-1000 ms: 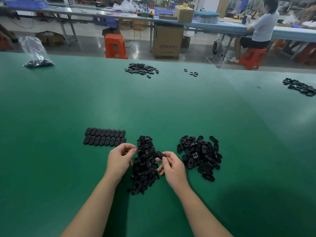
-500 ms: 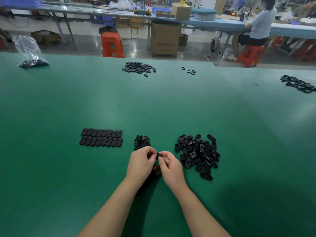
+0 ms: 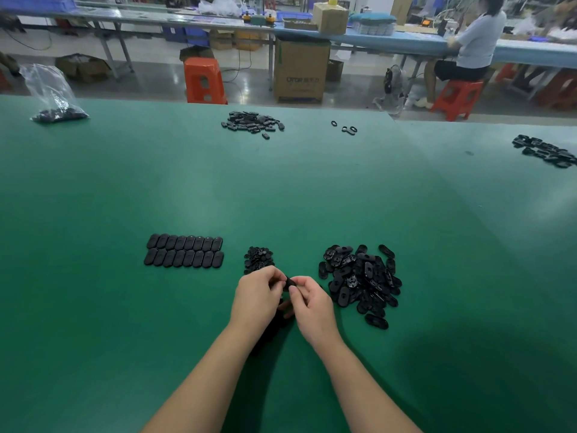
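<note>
**Small Black Part Pinched Between Both Hands**

Well to the left of the left hand, two neat rows of smooth black oval plastic caps (image 3: 184, 250) are laid side by side on the green table mat (image 3: 281, 189). The left hand (image 3: 259, 295) is curled, and one end of a small black oval plastic piece (image 3: 288, 282) is pinched in its fingertips. Just beyond its knuckles a small heap of tiny black plastic inserts (image 3: 258, 259) is seen, partly hidden by the hand.

The piece is held above the mat, between the two hands. Its other end is nipped by the thumb and forefinger of the right hand (image 3: 312, 303). Whether one part or two mated parts are held cannot be told.

The piece is judged light, stiff and smooth, so it is likely to slip. It is best taken by its narrow ends, with the flat faces left free.

Just to the right of the right hand lies a loose heap of black slotted oval plastic shells (image 3: 359, 282), near enough to be scattered by a careless wrist. Well beyond both hands, a further dark heap of parts (image 3: 253, 123) is seen, clear of the work.
</note>
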Demonstrator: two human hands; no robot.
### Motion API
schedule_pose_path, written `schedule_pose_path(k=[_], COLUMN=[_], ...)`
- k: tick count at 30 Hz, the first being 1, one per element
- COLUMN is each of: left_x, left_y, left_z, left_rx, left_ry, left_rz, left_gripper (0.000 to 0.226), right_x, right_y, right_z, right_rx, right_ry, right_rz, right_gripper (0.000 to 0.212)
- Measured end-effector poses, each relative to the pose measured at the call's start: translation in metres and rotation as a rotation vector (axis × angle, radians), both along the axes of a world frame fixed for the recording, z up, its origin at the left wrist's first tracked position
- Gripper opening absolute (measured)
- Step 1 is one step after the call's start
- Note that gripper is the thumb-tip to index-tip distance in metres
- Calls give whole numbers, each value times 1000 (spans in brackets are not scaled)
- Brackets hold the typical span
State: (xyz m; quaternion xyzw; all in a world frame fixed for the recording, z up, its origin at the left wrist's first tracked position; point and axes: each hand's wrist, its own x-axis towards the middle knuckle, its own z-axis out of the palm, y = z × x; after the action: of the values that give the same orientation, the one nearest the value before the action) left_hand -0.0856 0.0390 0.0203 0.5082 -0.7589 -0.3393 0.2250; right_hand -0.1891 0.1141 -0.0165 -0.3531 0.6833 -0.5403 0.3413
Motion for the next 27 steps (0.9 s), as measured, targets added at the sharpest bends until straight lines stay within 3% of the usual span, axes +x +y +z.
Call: schedule_pose_path(k=[7, 10, 13, 16, 27], left_x=[-2, -1, 2, 5, 5], left_y=[-2, -6, -11, -13, -8], left_z=[1, 3, 5, 4, 5], left_rx=[18, 26, 131, 215, 223], left_ry=[-11, -10, 34, 107, 80], left_rz=[35, 15, -49, -67, -70], left_gripper=[12, 25, 10, 10, 12], right_x=[-1, -3, -3, -3, -4], right_y=[0, 1, 1, 1, 0], right_z=[0, 1, 2, 1, 0], right_rx=[0, -4, -16, -17, 9], right_ry=[-17, -17, -5, 12, 44], right_rz=[11, 17, 27, 36, 25], right_gripper=[18, 18, 21, 16, 14])
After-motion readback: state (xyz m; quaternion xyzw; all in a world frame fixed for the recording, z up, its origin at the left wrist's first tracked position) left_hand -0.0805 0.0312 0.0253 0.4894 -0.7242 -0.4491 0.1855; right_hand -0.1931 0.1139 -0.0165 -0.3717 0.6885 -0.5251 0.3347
